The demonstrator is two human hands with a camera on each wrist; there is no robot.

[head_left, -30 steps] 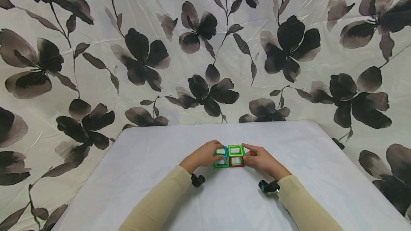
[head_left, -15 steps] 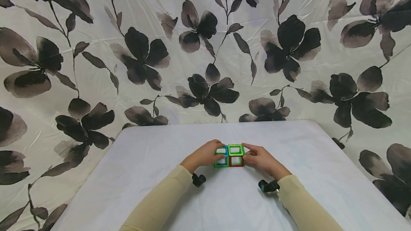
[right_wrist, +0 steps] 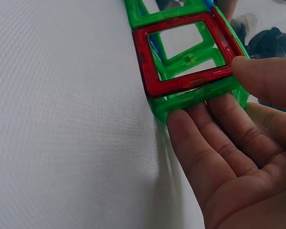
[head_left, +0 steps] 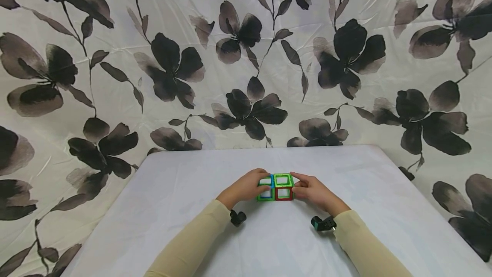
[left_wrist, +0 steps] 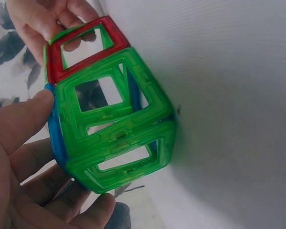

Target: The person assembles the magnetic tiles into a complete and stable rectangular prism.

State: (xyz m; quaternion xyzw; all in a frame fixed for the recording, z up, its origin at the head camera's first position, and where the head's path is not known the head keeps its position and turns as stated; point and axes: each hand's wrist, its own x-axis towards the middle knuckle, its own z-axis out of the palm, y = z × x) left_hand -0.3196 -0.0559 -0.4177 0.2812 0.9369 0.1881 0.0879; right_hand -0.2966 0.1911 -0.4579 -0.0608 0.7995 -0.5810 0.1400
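Two joined cubes of see-through magnetic tiles (head_left: 283,186) stand side by side on the white table. In the head view the right cube has a green top and a red tile (right_wrist: 186,87) in front; the left one shows green and blue edges. My left hand (head_left: 246,186) holds the left cube, its thumb at a blue edge and its fingers around the outer side, as the left wrist view shows by the green tile (left_wrist: 70,114). My right hand (head_left: 316,192) grips the right cube, with thumb on the red tile's edge and fingers against the green side.
The white-covered table (head_left: 184,174) extends around the cubes on all sides. Behind it hangs a white cloth (head_left: 292,76) printed with dark flowers. A small black camera is worn on each wrist.
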